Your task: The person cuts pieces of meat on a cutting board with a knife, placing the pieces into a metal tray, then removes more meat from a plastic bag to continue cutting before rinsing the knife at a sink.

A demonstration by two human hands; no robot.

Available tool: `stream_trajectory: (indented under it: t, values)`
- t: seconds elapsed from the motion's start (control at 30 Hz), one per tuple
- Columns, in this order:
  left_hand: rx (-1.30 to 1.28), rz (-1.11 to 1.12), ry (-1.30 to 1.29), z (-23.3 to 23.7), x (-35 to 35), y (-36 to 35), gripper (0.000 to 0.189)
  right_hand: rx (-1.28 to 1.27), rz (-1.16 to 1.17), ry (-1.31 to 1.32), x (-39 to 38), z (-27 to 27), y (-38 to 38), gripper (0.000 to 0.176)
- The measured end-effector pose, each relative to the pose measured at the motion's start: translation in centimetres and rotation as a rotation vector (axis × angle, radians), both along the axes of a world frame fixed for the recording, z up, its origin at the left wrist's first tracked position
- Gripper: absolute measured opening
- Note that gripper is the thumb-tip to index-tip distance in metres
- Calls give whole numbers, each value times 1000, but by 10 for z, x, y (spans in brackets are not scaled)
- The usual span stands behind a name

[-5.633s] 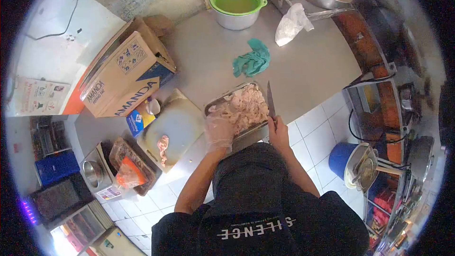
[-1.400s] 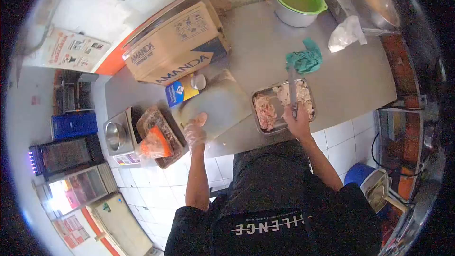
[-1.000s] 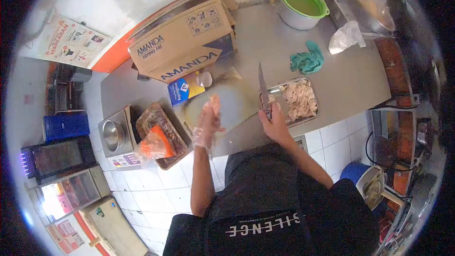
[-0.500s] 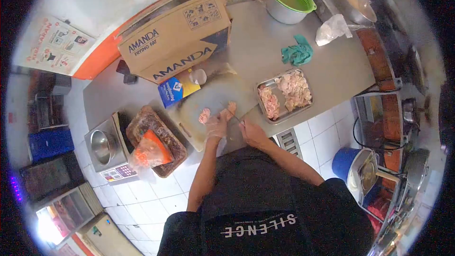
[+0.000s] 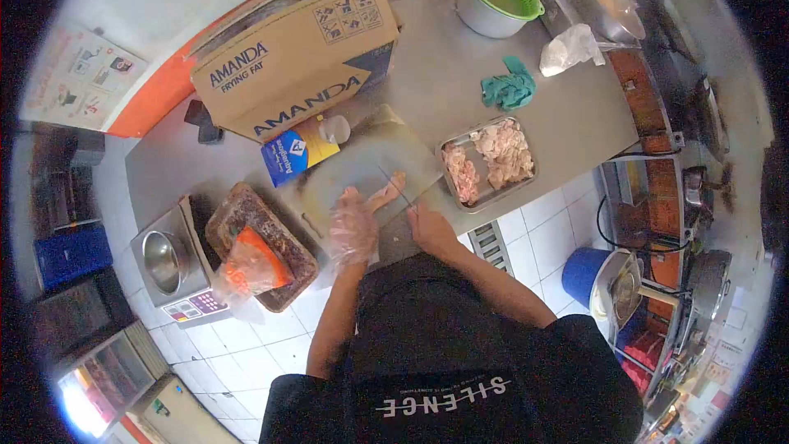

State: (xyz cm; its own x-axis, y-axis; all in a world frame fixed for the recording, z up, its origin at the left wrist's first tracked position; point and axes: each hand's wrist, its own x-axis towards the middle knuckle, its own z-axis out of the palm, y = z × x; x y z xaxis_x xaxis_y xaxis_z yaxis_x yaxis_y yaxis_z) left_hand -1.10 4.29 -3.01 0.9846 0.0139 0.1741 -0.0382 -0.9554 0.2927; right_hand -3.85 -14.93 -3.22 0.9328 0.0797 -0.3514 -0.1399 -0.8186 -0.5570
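My right hand is closed around the handle of a knife, its blade pointing up and left over the white cutting board. Beside the blade lies a strip of pale pink raw meat. My left hand, in a clear plastic glove, is closed over a smaller clump of raw meat at the strip's left end; its fingers are slightly blurred. To the right, a steel tray holds two heaps of cut raw meat.
Behind the board stand a blue and yellow glove box and a large cardboard carton. At left are a rusty baking tray with an orange plastic bag and a scale. A green cloth and a pot are at back right.
My left hand has moved left from the meat strip onto the smaller meat clump. My right hand still holds the knife near the strip. The whole view has shifted slightly.
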Motion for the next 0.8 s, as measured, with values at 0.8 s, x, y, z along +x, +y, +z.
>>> stream_trajectory:
  t: [0.8]
  values:
    - [-203,-237,84,-36,11,-19,15,-8,59,-80,-17,1,16,33]
